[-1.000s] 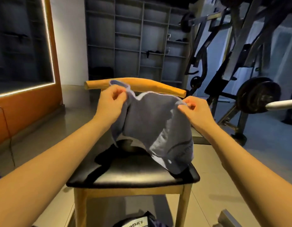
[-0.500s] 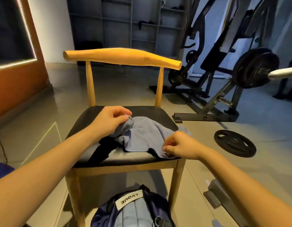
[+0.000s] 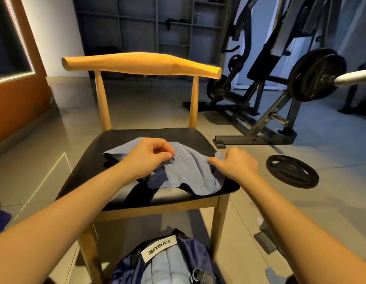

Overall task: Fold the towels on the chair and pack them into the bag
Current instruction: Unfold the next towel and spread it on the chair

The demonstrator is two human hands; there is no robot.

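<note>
The grey-blue terry towel [image 3: 190, 171] lies rumpled on the black padded seat of the wooden chair [image 3: 141, 65], towards the seat's front and right side, and one corner reaches the front edge. The left hand [image 3: 149, 155] is over the middle of the seat. Its fingers are curled and, together with the thumb, they pinch a fold of the towel. The right hand [image 3: 237, 163] is at the right edge of the seat and pinches the towel's right corner between thumb and forefinger. A black cloth [image 3: 140, 192] lies partly under the towel and runs to the seat's front edge. The navy blue bag [image 3: 194, 249] with a white label stands on the floor in front of the chair. A black round weight plate [image 3: 292, 171] lies flat on the floor to the right of the chair.
</note>
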